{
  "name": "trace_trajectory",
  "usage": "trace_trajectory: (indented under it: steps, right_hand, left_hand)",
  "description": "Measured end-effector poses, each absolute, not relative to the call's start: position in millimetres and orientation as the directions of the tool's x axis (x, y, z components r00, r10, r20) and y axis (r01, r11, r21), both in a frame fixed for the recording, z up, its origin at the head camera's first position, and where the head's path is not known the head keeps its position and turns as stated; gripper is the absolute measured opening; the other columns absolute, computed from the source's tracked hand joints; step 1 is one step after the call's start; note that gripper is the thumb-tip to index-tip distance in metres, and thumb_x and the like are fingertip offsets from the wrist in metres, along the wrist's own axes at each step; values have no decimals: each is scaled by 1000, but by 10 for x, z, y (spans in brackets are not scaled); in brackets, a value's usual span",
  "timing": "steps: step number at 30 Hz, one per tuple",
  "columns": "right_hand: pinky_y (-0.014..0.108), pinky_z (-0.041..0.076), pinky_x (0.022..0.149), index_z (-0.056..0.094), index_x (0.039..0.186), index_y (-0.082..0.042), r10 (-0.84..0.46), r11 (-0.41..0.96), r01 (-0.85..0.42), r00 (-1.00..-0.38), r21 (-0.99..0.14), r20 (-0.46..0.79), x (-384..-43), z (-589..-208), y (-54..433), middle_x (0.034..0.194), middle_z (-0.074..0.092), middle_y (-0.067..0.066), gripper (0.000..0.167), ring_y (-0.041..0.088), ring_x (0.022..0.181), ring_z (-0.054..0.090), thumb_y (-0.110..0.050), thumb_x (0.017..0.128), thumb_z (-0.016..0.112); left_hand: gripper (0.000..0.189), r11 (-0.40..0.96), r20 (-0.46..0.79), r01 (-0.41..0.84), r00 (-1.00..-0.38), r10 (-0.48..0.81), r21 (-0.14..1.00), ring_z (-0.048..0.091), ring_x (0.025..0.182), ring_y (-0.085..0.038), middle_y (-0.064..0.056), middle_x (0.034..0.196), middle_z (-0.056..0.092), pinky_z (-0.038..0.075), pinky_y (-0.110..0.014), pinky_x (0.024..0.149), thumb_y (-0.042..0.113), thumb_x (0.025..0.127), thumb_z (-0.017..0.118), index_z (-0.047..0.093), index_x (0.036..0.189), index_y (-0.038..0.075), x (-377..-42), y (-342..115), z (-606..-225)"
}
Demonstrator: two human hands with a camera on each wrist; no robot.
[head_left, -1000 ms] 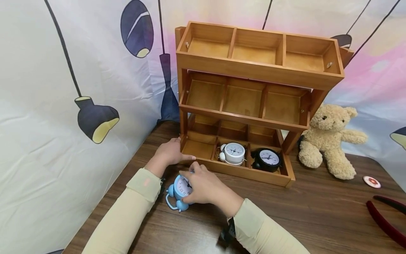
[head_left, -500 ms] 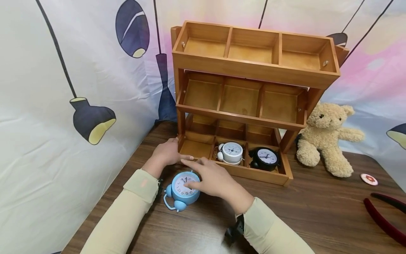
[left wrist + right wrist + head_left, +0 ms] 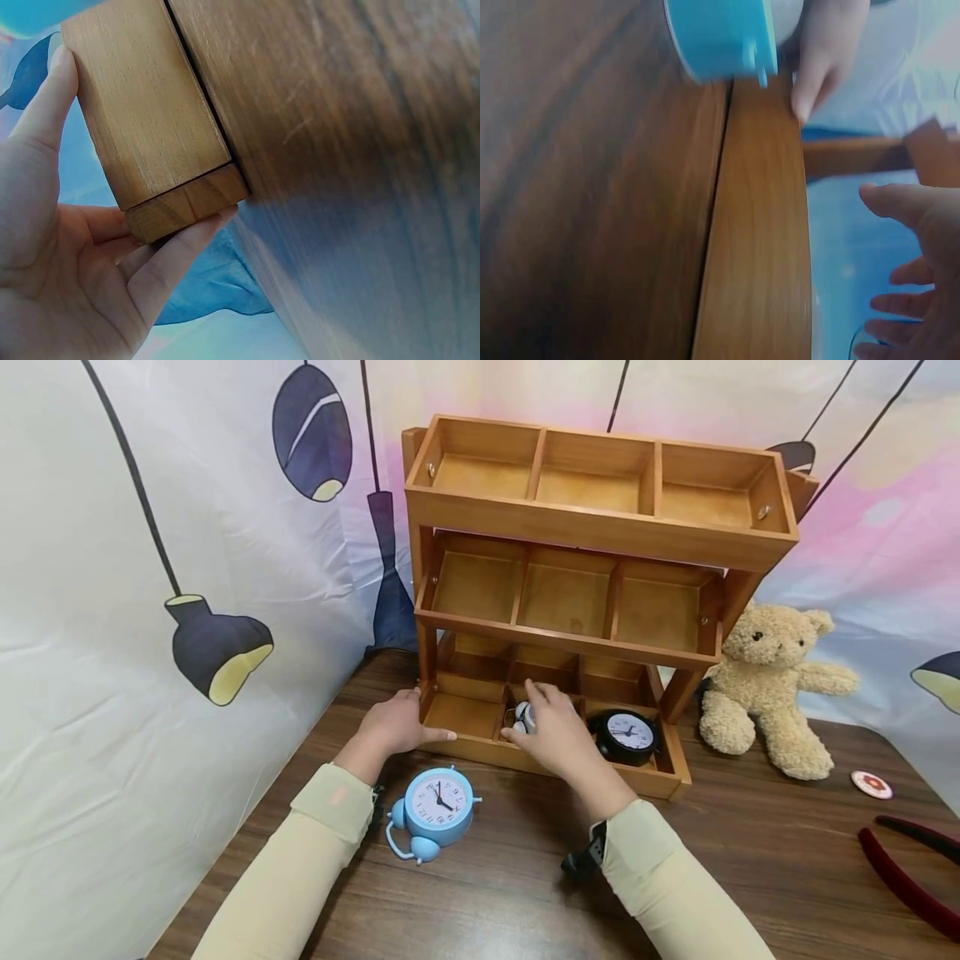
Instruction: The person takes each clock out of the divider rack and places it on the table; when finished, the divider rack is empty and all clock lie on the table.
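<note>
My left hand (image 3: 393,722) grips the front left corner of a three-tier wooden shelf (image 3: 600,533). In the left wrist view its thumb lies along one edge of the bottom tray (image 3: 150,112), its fingers against the end. My right hand (image 3: 558,739) is over the middle bottom compartment with thumb and fingers spread, covering most of a white twin-bell alarm clock (image 3: 529,718). In the right wrist view its fingers stand apart above the tray's edge. A light blue alarm clock (image 3: 442,806) lies face up on the table, in front of the tray, apart from both hands.
A black alarm clock (image 3: 628,735) lies in the right bottom compartment. Beside the shelf sits a teddy bear (image 3: 772,685). A round badge (image 3: 872,784) and dark red curved handles (image 3: 907,877) lie on the right of the wooden table (image 3: 712,860). Printed fabric (image 3: 112,710) hangs behind.
My right hand has let go of the blue alarm clock and moved up and right, over the white one. The blue clock stays on the table. My left hand keeps its place.
</note>
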State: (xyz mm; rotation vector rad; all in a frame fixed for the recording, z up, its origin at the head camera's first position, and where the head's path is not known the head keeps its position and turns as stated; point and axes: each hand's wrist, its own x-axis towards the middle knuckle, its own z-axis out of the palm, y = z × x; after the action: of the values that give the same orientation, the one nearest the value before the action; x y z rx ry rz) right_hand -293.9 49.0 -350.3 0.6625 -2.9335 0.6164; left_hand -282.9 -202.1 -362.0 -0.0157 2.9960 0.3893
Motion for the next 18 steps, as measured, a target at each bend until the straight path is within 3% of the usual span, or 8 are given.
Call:
trace_trajectory:
  steps: [4,11,18]
  right_hand:
    - [53,32,112,28,153,6,-354,868,-366,-930,-336,98,-3115,-3520,607,154,31,28,96,45,141,30,-49,88,72]
    - [53,33,112,30,148,13,-302,917,-284,-953,-279,-21,-3266,-3580,696,145,39,35,97,49,136,37,-53,89,68]
    - [53,37,108,38,143,16,-289,928,-277,-957,-248,-12,-3310,-3623,720,137,45,36,98,48,130,41,-57,86,70]
  left_hand:
    - [113,967,-121,-28,-993,3,254,43,134,-46,-30,154,30,41,-54,105,70,83,63,26,151,-12,-2823,-2021,-3620]
    - [113,965,-121,-38,-993,-7,258,43,133,-46,-29,154,32,41,-55,105,70,82,64,26,151,-11,-2815,-2016,-3628]
    - [114,963,-112,-41,-994,-12,268,44,133,-45,-28,154,32,40,-55,105,71,81,65,26,152,-9,-2821,-2025,-3649]
